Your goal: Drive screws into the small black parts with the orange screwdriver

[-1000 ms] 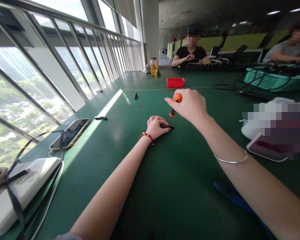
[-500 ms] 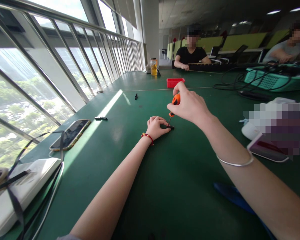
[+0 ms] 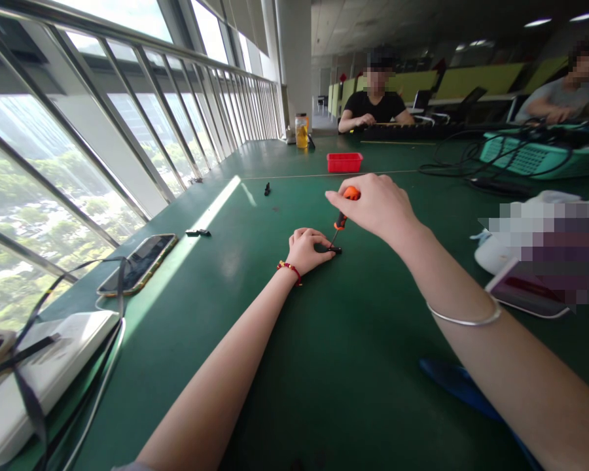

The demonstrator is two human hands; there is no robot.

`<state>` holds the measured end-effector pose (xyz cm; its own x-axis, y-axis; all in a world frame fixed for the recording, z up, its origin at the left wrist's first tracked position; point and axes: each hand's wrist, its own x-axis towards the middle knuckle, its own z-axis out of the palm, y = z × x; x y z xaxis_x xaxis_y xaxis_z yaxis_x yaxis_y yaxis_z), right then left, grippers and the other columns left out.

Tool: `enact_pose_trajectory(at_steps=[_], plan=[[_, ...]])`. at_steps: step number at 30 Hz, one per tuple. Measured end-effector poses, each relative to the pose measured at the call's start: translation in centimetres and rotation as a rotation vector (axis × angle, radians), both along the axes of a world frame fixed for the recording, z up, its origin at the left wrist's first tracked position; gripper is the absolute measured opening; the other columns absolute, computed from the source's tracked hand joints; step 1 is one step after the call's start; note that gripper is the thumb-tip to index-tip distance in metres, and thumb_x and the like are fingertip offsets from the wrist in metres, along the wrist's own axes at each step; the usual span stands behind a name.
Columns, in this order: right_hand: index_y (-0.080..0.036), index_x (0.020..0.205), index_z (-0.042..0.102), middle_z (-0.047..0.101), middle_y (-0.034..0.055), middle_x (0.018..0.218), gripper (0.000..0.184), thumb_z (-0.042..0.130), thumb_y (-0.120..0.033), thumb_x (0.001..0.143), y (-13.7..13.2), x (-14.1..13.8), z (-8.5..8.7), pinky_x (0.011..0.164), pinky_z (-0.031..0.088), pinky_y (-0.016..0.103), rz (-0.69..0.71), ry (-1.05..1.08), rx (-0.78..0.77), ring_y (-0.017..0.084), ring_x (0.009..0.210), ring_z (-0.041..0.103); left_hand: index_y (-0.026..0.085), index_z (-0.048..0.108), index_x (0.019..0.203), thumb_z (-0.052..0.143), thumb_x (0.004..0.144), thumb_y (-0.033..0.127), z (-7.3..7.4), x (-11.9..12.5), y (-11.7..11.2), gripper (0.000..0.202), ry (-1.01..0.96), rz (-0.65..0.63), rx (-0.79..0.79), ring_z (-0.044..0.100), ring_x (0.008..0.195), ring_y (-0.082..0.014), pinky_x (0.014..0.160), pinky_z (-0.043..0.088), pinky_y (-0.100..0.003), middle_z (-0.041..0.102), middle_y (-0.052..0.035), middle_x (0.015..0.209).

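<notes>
Left hand (image 3: 308, 251) pinches a small black part (image 3: 337, 250); right hand (image 3: 380, 204) curls around an orange-and-black screwdriver (image 3: 341, 220), thumb extended. Square its tilted shaft, pressing steadily.

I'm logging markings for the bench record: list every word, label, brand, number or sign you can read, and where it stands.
No readable text in this view.
Screwdriver: any marking too small to read.
Small black part: too small to tell.
Jar: no lettering legible.
Phone: dark screen, nothing legible.
</notes>
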<state>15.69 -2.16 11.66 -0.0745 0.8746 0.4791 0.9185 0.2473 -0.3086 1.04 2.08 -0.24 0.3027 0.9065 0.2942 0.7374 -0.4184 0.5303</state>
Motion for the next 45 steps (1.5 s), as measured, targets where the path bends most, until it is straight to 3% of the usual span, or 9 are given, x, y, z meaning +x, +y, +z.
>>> enact_pose_trajectory(at_steps=[2, 7, 12, 18, 23, 28, 33, 38, 45], plan=[[-0.023, 0.068, 0.062, 0.058, 0.0052, 0.062, 0.031, 0.047, -0.047, 0.08, -0.02, 0.03, 0.03, 0.055, 0.032, 0.03, -0.003, -0.009, 0.0, 0.021, 0.064, 0.051, 0.027, 0.069, 0.076, 0.07, 0.066, 0.038, -0.05, -0.02, 0.05, 0.015, -0.001, -0.003, 0.003, 0.039, 0.117, -0.0251, 0.104, 0.027, -0.044, 0.063, 0.0027, 0.107], [-0.025, 0.091, 0.061, 0.062, 0.0038, 0.076, 0.024, 0.056, -0.041, 0.074, -0.05, -0.06, 0.0, 0.057, 0.034, 0.03, 0.005, -0.002, 0.014, 0.02, 0.066, 0.052, 0.027, 0.069, 0.076, 0.07, 0.067, 0.039, -0.05, -0.03, 0.11, 0.015, 0.008, 0.0, 0.0, 0.039, 0.117, -0.0251, 0.105, 0.026, -0.044, 0.062, 0.0026, 0.107], [-0.023, 0.071, 0.06, 0.059, 0.0039, 0.064, 0.035, 0.041, -0.049, 0.083, -0.15, 0.0, 0.15, 0.056, 0.032, 0.03, 0.012, -0.012, -0.014, 0.02, 0.062, 0.052, 0.027, 0.069, 0.076, 0.07, 0.067, 0.038, 0.14, 0.02, -0.05, 0.014, 0.009, -0.001, -0.007, 0.039, 0.117, -0.0254, 0.105, 0.026, -0.044, 0.062, 0.0019, 0.108], [-0.023, 0.092, 0.059, 0.06, 0.0015, 0.073, 0.029, 0.057, -0.045, 0.073, 0.08, 0.13, 0.02, 0.056, 0.033, 0.028, 0.036, -0.022, 0.024, 0.017, 0.06, 0.051, 0.026, 0.069, 0.077, 0.07, 0.067, 0.037, 0.07, -0.02, 0.0, 0.015, 0.007, -0.004, -0.008, 0.039, 0.117, -0.0253, 0.104, 0.026, -0.044, 0.062, 0.0018, 0.108], [-0.022, 0.072, 0.059, 0.056, 0.0028, 0.063, 0.035, 0.044, -0.053, 0.081, 0.13, -0.19, -0.19, 0.057, 0.034, 0.029, -0.009, -0.012, 0.036, 0.019, 0.063, 0.051, 0.026, 0.069, 0.075, 0.071, 0.067, 0.036, 0.02, -0.02, 0.05, 0.013, -0.005, -0.008, -0.003, 0.039, 0.116, -0.0254, 0.104, 0.026, -0.045, 0.062, 0.0018, 0.107], [-0.023, 0.085, 0.06, 0.06, 0.0017, 0.07, 0.023, 0.053, -0.042, 0.075, 0.03, -0.38, -0.31, 0.058, 0.034, 0.028, 0.013, 0.001, 0.065, 0.018, 0.064, 0.051, 0.025, 0.069, 0.075, 0.071, 0.067, 0.035, 0.18, 0.06, -0.08, 0.013, -0.006, -0.008, -0.011, 0.038, 0.117, -0.0257, 0.104, 0.026, -0.045, 0.062, 0.0013, 0.107], [-0.021, 0.071, 0.06, 0.056, 0.0032, 0.06, 0.035, 0.046, -0.053, 0.078, 0.27, -0.25, -0.48, 0.058, 0.036, 0.03, -0.01, -0.002, 0.024, 0.019, 0.063, 0.052, 0.025, 0.069, 0.075, 0.072, 0.067, 0.034, 0.03, 0.02, -0.02, 0.012, -0.022, -0.01, -0.003, 0.038, 0.117, -0.0263, 0.104, 0.026, -0.046, 0.062, 0.0009, 0.107], [-0.023, 0.086, 0.059, 0.059, 0.0015, 0.072, 0.029, 0.056, -0.047, 0.071, 0.44, -0.28, -0.63, 0.058, 0.036, 0.029, 0.011, 0.027, 0.02, 0.018, 0.065, 0.052, 0.026, 0.069, 0.075, 0.071, 0.067, 0.035, -0.16, 0.0, 0.13, 0.013, -0.025, -0.014, 0.001, 0.038, 0.116, -0.0261, 0.103, 0.026, -0.046, 0.062, 0.0012, 0.107], [-0.022, 0.075, 0.06, 0.058, 0.0024, 0.065, 0.027, 0.053, -0.048, 0.073, 0.53, -0.48, -0.68, 0.057, 0.035, 0.029, -0.043, 0.094, 0.021, 0.019, 0.063, 0.052, 0.025, 0.069, 0.075, 0.072, 0.066, 0.035, 0.01, 0.03, -0.02, 0.013, -0.024, -0.011, -0.004, 0.038, 0.116, -0.0254, 0.104, 0.026, -0.045, 0.062, 0.0014, 0.106]])
